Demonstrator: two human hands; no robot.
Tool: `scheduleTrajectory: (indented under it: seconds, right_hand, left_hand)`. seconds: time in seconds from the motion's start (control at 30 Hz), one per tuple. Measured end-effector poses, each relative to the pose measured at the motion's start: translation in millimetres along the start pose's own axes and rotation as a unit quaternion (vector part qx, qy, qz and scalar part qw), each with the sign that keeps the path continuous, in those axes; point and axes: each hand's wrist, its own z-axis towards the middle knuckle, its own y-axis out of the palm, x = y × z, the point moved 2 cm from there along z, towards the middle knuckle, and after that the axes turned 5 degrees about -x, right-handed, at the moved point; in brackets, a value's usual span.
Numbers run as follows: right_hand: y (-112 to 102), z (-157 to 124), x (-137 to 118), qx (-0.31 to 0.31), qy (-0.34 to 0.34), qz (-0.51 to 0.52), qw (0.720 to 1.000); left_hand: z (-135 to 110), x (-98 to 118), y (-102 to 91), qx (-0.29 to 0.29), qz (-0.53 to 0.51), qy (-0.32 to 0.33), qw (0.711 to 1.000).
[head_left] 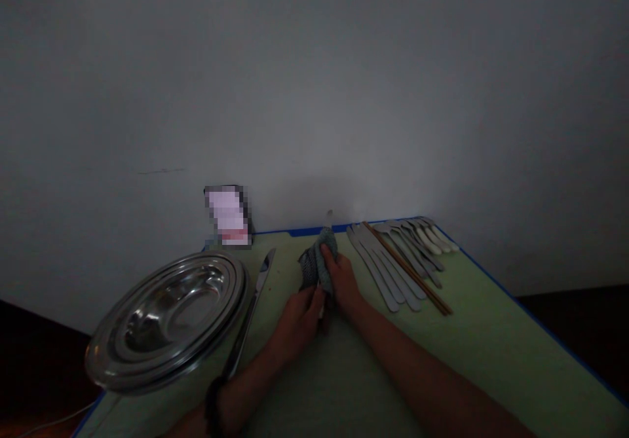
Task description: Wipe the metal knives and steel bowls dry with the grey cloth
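Observation:
In the head view my two hands meet at the middle of the table. My right hand (340, 279) is closed on a grey-green cloth (317, 262), thumb pressed against it. My left hand (301, 313) is closed just below the cloth on a thin utensil (322, 308) with a pale handle end. The cloth covers most of that utensil, so its kind cannot be told. A table knife (253, 304) lies left of my hands, partly behind my left wrist. Right of my hands several table knives (386, 274) lie side by side.
Stacked shiny metal plates (105, 353) stand at the left. A phone (230, 215) leans on the wall at the back. Wooden chopsticks (407, 268), metal forks or spoons (413, 248) and white-handled utensils (435, 238) lie at the right of the green table (472, 359).

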Motion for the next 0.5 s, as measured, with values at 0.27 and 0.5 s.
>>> scheduleTrajectory:
  seconds: [0.27,0.5]
  right_hand:
    - [1,35,4,0.050,0.003,-0.084,0.995]
    - [-1,79,15,0.095,0.011,-0.140,0.986]
  left_hand:
    - [-1,0,3.7,0.007,0.140,-0.007,0.990]
    - [-2,2,0.9,-0.009,0.146,-0.017,0.989]
